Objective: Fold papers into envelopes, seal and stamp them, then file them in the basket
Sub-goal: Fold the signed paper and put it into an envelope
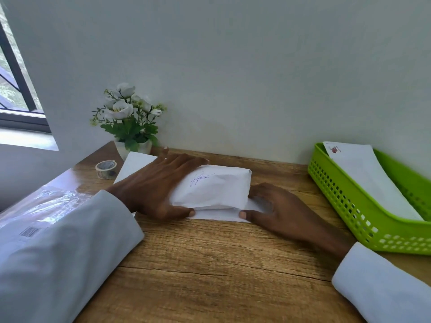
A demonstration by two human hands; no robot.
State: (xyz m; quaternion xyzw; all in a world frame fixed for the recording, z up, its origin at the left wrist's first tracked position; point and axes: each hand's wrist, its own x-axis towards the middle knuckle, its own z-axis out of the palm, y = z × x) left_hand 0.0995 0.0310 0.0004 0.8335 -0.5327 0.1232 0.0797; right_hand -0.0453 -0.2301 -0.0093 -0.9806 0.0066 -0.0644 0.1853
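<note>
Left hand (154, 187) is lying flat on the paper (210, 187), fingers spread, thumb pressing the near fold; likely pinning the sheet so the crease is setting square. Right hand (272, 206) is resting beside it, fingers loosely bent, thumb tip bearing on the lower flap. Paper is sitting mid-worktop (210, 264), part-folded, bearing a blue ink signature, not legible. Basket (345, 201), green, is standing at right, holding one envelope (363, 178) with a red stamp mark, unreadable. Tape (106, 169) is waiting near the flowers (127, 115), within reach for sealing. Plastic pack (42, 213) at left is showing a barcode.
</note>
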